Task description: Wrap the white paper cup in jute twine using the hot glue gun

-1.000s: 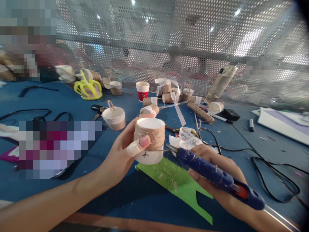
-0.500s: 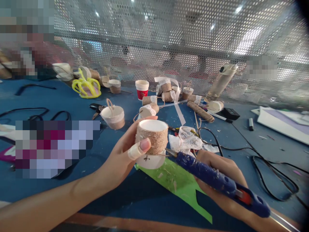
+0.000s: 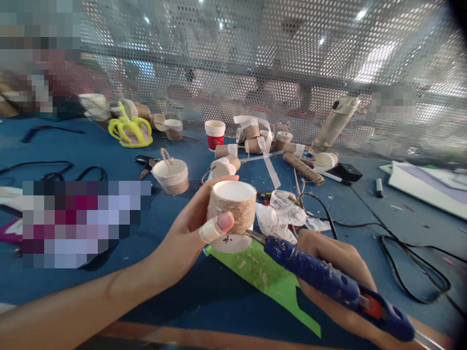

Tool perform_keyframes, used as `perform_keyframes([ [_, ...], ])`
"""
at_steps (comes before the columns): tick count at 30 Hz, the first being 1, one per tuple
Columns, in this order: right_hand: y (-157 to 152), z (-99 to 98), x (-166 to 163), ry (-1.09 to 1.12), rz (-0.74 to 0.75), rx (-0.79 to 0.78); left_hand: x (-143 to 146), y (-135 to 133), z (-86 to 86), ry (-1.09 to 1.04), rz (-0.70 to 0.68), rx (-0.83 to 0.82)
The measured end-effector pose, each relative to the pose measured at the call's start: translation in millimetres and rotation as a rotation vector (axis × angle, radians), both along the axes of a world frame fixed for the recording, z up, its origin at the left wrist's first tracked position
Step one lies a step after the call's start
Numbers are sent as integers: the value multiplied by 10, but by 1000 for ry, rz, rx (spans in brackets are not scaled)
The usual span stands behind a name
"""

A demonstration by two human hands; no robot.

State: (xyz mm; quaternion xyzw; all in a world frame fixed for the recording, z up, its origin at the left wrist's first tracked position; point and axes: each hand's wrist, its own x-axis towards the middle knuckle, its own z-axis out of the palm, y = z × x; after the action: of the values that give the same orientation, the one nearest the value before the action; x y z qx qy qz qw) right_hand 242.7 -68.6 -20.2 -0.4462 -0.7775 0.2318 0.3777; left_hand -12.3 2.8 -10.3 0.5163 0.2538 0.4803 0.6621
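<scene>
A perforated metal screen (image 3: 255, 58) fills the top half of the frame. Below it your blue table (image 3: 109, 150) spreads edge to edge (littered with small wrapped pots (image 3: 171, 175), ribbon (image 3: 270, 170) and black cables (image 3: 383, 239)). A green paper sheet (image 3: 270, 277) lies at lower centre. Your left hand (image 3: 186, 233), centre frame, grips a twine-wrapped cup (image 3: 231, 206) above that sheet, thumb across the twine. Your right hand (image 3: 339, 262), lower right, is wrapped round a blue glue gun (image 3: 317, 274), its nozzle at the cup's lower edge.

In the left hand (image 3: 182, 239) a twine-wrapped white paper cup (image 3: 230, 208), blue plastic glue gun (image 3: 314, 271) in the right hand (image 3: 341, 256) just right of it, green paper sheet (image 3: 270, 286) below both.
</scene>
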Motion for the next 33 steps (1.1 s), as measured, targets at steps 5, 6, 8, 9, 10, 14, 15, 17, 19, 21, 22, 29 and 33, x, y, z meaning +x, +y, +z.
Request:
perform_keyframes([
  [5, 25, 4, 9, 2, -42, -32, 1, -3, 13, -29, 8, 0],
  [6, 31, 13, 11, 3, -46, -35, -1, -2, 13, -31, 11, 4],
  [8, 37, 32, 12, 1, -42, -37, -8, 1, 12, -23, 13, 13],
  [9, 35, 41, 9, 3, -37, -34, -10, 2, 10, -17, 13, 12],
  [10, 29, 49, 5, 10, -35, -27, -12, 2, 8, -11, 11, 11],
  [14, -10, 52, -12, -3, -3, -20, -3, -3, -4, 9, 1, 7],
  [15, -17, 47, -14, -15, 4, -17, 1, -5, -8, 15, 1, 11],
  [17, -24, 34, -15, -39, -8, -3, 9, -6, -17, 19, 6, 24],
  [19, -17, 25, -15, -52, -40, 8, 10, -4, -24, 11, 8, 40],
  [21, -1, 24, -18, -59, -58, -3, 5, 1, -28, 3, 16, 48],
  [22, 7, 26, -21, -54, -60, -4, 2, 3, -29, 3, 19, 51],
  [29, -1, 4, -29, -111, -47, 62, 20, 4, -32, -6, 9, 85],
  [33, -12, -13, -4, -111, -78, 55, 24, -5, -32, -6, 20, 68],
])
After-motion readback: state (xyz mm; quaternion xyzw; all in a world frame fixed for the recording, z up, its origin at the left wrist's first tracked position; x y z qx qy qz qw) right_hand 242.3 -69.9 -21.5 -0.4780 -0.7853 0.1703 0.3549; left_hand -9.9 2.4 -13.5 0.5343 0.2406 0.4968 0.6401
